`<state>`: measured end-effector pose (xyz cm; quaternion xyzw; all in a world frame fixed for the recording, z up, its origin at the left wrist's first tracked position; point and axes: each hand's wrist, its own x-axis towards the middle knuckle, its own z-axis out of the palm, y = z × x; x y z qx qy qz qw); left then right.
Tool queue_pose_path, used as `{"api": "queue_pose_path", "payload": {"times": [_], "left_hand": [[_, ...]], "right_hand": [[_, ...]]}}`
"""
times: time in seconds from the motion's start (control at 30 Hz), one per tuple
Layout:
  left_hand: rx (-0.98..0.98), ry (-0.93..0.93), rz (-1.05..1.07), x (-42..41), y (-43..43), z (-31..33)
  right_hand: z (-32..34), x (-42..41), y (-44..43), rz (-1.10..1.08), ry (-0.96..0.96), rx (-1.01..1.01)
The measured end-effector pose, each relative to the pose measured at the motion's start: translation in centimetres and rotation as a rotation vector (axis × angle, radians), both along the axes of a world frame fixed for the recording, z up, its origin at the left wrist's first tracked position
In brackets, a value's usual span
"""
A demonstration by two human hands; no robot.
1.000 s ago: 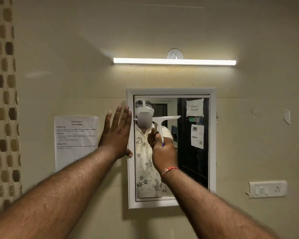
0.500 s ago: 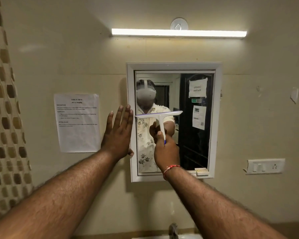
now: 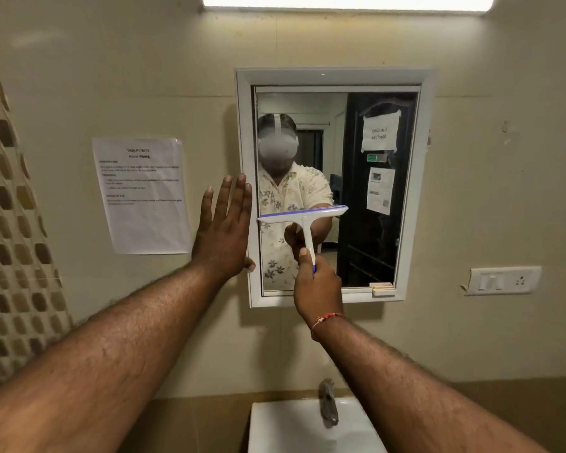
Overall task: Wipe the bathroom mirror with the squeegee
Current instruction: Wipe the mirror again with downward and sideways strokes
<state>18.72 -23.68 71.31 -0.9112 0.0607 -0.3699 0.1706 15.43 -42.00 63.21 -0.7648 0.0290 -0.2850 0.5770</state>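
right hand point(image 3: 317, 286): fingers closed round white plastic squeegee point(image 3: 304, 220), blade across white-framed wall mirror point(image 3: 337, 188) mid-glass for wiping | left hand point(image 3: 224, 230): fingers spread, empty, flat beside frame, likely bracing

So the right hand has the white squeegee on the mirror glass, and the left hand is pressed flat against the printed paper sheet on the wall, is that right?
Not quite. The head view shows the open left hand flat against the wall and the white mirror frame's left edge, clear of the printed paper sheet. The right hand does hold the white squeegee with the purple blade on the mirror glass.
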Motion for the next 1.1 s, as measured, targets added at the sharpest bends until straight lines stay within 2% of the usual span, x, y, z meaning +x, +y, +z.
{"api": "queue_pose_path", "payload": {"times": [0.6,1.1], "left_hand": [[0.039,0.053,0.021,-0.7,0.0,-7.9],[0.053,0.104,0.027,-1.1,-0.1,-11.7]], "right_hand": [[-8.5,-1.6,0.4,-0.028,0.110,-0.005],[-12.2,-2.9,0.4,-0.028,0.219,0.004]]}}
